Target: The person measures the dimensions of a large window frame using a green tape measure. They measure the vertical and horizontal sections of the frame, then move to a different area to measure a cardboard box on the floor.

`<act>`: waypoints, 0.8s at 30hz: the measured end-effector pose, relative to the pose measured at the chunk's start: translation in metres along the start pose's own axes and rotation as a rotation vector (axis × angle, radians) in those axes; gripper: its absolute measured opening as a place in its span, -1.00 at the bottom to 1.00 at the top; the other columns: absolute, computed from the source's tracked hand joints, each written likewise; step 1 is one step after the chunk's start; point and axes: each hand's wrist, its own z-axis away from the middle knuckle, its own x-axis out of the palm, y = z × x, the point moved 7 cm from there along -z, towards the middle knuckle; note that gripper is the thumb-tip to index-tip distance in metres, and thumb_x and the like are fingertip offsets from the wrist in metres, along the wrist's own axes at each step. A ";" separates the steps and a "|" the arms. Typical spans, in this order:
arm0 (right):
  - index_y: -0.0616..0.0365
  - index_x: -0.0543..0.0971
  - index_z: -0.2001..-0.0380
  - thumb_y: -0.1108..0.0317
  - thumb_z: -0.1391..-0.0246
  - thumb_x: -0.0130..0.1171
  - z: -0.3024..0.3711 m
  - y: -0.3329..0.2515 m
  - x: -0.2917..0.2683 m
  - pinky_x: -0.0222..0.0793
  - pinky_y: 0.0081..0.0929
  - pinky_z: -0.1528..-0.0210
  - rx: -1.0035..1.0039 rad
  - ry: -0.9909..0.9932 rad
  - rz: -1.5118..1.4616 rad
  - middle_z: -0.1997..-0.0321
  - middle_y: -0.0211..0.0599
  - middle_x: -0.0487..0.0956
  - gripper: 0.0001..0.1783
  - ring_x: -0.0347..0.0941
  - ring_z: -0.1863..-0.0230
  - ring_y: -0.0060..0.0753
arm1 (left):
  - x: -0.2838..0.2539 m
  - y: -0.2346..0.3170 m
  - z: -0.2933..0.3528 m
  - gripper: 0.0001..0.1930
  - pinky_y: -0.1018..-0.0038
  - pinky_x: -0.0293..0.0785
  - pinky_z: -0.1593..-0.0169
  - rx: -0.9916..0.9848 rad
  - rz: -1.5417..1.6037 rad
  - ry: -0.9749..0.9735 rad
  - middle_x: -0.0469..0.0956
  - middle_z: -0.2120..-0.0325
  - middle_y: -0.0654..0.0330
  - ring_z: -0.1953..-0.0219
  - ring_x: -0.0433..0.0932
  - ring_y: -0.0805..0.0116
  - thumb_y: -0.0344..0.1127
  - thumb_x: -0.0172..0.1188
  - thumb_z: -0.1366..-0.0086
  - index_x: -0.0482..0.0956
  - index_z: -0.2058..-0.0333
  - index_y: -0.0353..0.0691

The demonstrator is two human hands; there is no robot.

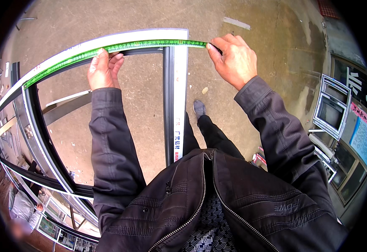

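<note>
A green tape measure [158, 43] is stretched along the top bar of a large window frame [175, 92], which is dark with white film on its outer faces. The tape's far-left end lies near an upright of the frame. My left hand [104, 70] pinches the tape against the bar between thumb and fingers. Past the frame's right corner, my right hand [235, 59] is closed around the tape's other end; a small dark part shows under the fingers, and the rest is hidden by the hand.
Several finished window sashes [333, 107] lean against the right wall. At the lower left, another person [24, 206] is beside more frames. A pale strip [236, 23] lies on the concrete floor [275, 25]. My shoe [199, 108] stands right of the frame.
</note>
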 end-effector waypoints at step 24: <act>-0.04 0.72 0.26 0.11 -0.28 0.22 0.002 0.001 0.002 0.56 -0.13 0.21 0.008 0.018 -0.019 0.30 -0.36 0.61 -0.78 0.57 0.13 -0.17 | 0.003 0.000 0.001 -0.76 0.31 0.73 0.07 0.023 -0.008 0.005 0.69 0.22 0.03 0.19 0.71 0.23 -0.25 0.26 -0.47 0.59 0.04 -0.28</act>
